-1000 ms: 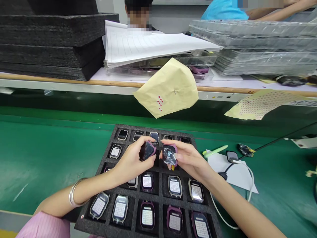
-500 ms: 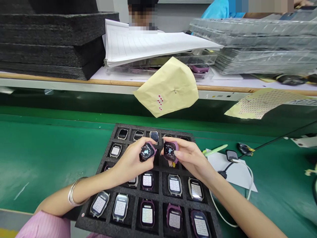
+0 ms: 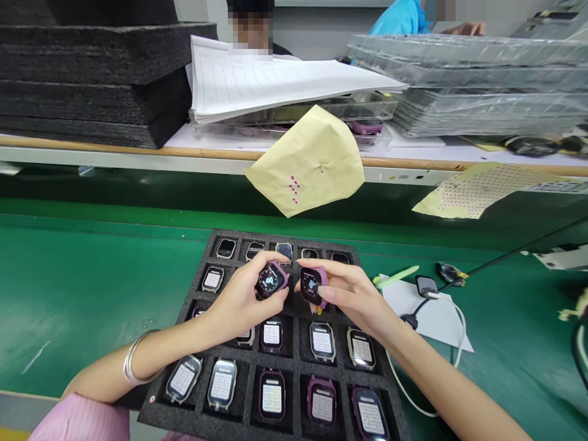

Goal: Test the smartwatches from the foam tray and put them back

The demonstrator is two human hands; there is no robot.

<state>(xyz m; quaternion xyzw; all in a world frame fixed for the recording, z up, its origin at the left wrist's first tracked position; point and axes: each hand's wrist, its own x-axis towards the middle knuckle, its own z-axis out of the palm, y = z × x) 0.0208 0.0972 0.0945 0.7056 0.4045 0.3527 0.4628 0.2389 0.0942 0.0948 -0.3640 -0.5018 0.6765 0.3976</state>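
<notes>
The left watch (image 3: 270, 280) and the right watch (image 3: 311, 285), both purple-cased, sit side by side in the head view, held up just above a black foam tray (image 3: 295, 361) and a little apart from each other. The person's left hand (image 3: 245, 285) grasps the left watch by its edges between thumb and fingers; the right hand (image 3: 353, 288) grips the right watch, its thumb resting against the face. Both screens are lit with dark, round dials — the fine markings are too small to read. Beneath the hands, the tray's compartments hold more watches: the nearest row (image 3: 272, 395) shows pale, grid-like screens in silver and purple cases, while the farthest row (image 3: 225, 248) looks mostly dark. A silver bracelet (image 3: 130, 361) circles the left wrist. On the green bench (image 3: 92, 269), to the right of the tray, lie a white sheet (image 3: 441, 327), a light green pen (image 3: 399, 277) and a white cable (image 3: 463, 324). Above, a shelf bears black foam slabs (image 3: 73, 92), papers (image 3: 275, 82) and clear plastic trays (image 3: 487, 113) — two other people are partly visible beyond it.
</notes>
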